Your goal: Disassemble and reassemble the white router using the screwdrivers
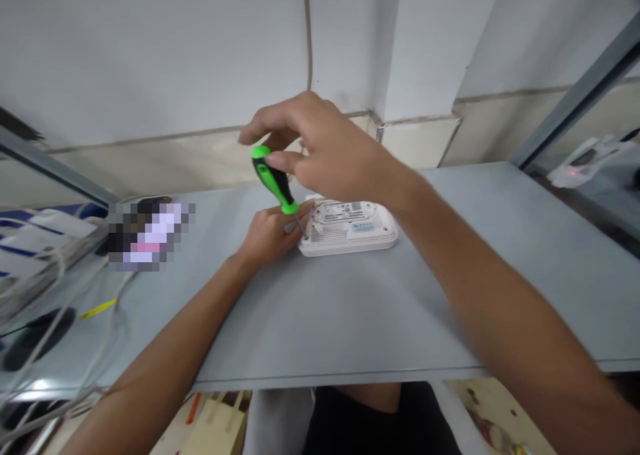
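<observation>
A white router-like box lies on the table, its vented, labelled underside facing up. My left hand grips its left edge, partly hiding it. A green and black screwdriver stands tilted over the box, its tip at the front-left corner hole. My right hand is at the top of the handle. Its thumb lies against the handle and its index finger is lifted above it; the other fingers are mostly hidden behind.
The grey table runs up to the wall. On the left are a blurred-out item, a black mouse, loose white cables, a yellow tag and white boxes. A white device with a red light is at the right.
</observation>
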`<state>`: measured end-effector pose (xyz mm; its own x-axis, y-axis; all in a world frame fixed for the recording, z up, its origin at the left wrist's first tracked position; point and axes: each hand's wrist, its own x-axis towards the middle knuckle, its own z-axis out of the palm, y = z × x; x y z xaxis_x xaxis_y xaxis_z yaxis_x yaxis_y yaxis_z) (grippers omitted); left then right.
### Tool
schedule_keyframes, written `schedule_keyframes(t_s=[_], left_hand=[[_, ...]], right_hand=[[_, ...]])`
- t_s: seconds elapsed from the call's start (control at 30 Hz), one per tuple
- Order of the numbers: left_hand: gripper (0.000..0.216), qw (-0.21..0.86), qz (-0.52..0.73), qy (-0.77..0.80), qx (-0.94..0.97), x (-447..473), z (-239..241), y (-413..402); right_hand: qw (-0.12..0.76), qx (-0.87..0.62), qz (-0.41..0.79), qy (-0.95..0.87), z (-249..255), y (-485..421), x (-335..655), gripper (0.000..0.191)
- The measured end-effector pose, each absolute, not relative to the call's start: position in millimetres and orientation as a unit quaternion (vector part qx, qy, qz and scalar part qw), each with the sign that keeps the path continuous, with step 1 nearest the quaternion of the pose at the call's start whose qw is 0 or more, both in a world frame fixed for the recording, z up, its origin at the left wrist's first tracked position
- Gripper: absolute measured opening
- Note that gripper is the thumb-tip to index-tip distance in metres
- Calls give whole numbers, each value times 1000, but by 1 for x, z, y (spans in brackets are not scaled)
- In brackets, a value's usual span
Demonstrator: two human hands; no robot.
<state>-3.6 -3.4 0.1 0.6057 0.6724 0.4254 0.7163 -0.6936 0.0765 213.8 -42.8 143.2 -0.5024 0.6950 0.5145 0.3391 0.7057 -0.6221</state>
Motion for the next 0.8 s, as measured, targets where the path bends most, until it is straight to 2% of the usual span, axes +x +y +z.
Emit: schedule_keyframes(t_s=[0.07,0.23,0.43,0.57,0.63,0.8], left_hand=[[47,36,-206,-398,-893,-1,1,-8],[46,29,-193,-403,-894,2,-1,-13],[44,19,-209,-394,-895,-3,-4,-9],[40,19,-232,-385,-893,-2,-5,-8],[33,26,-234,-378,-895,-2,-4,-9],[32,26,-229,-384,-894,-2,-4,-10]], right_hand=[[391,-302,267,-827,143,-45,216,24],[401,-338,269,-808,139,-49,215,11],[434,-318,270,-799,139,-49,212,26],[454,-288,270,-799,137,-49,209,20],[468,-272,281,-793,136,-50,208,27],[464,-294,218,-807,135,-53,209,35]])
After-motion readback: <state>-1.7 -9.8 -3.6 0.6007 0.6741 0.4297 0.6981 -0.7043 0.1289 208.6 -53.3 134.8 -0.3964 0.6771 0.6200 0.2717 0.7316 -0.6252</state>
